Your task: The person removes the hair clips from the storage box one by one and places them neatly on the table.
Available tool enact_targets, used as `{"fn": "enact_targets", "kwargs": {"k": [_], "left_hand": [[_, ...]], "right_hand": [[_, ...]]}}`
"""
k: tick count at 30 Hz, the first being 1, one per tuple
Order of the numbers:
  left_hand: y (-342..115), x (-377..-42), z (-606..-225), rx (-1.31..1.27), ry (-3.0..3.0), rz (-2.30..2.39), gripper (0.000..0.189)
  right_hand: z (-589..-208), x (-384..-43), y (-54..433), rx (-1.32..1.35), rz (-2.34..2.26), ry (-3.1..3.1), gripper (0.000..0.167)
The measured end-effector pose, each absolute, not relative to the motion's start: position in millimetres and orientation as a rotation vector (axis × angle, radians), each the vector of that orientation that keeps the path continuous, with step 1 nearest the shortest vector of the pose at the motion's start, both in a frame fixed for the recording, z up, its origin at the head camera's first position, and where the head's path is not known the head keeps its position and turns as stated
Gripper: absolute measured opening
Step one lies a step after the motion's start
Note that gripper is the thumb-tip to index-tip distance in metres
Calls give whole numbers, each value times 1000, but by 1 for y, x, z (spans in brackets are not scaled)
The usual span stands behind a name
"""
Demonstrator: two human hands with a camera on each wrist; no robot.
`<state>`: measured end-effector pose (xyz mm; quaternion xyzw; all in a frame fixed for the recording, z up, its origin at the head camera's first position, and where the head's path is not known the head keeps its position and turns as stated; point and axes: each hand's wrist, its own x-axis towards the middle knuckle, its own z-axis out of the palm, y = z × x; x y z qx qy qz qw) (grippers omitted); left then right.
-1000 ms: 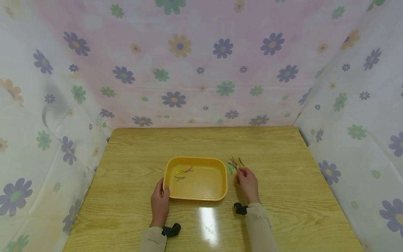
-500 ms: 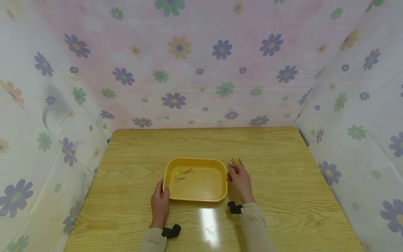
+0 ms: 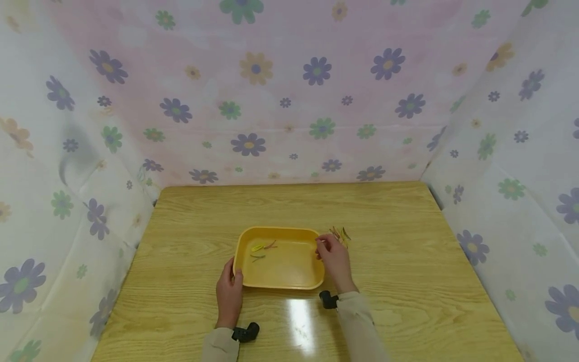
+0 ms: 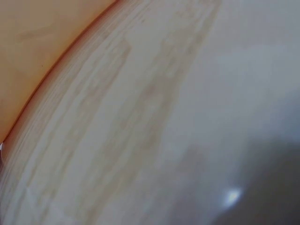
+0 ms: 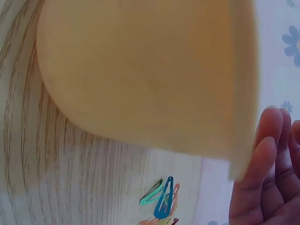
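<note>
A yellow plastic tray stands on the table, with several snap hair clips lying in its left half. My left hand holds its left end, thumb over the rim and fingers along the outside. Over the right rim is my right hand, thumb and fingers drawn together; I cannot tell whether a clip is between them. To the right of the tray lies a loose pile of hair clips, partly behind that hand. The right wrist view shows a blue clip and a green clip in this pile.
The wood-grain table carries a glare patch in front of the tray. Flower-patterned cloth hangs behind and on both sides. Each wrist bears a black camera. In the left wrist view the tray wall fills the upper left corner.
My right hand has moved left from beside the clip pile to over the tray's right rim. The left hand and the tray stay put.
</note>
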<state>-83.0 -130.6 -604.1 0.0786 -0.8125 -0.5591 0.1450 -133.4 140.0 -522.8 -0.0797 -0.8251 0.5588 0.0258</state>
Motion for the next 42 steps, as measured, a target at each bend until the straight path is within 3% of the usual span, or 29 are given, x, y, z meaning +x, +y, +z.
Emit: {"fn": "enact_targets", "kwargs": {"k": [14, 42], "left_hand": [[-132, -83, -605, 213, -2321, -1637, 35], [-132, -84, -604, 231, -2346, -1598, 37]], "right_hand": [[-525, -130, 117, -96, 1650, -2631, 17], [-539, -120, 68, 241, 1600, -2912, 24]]}}
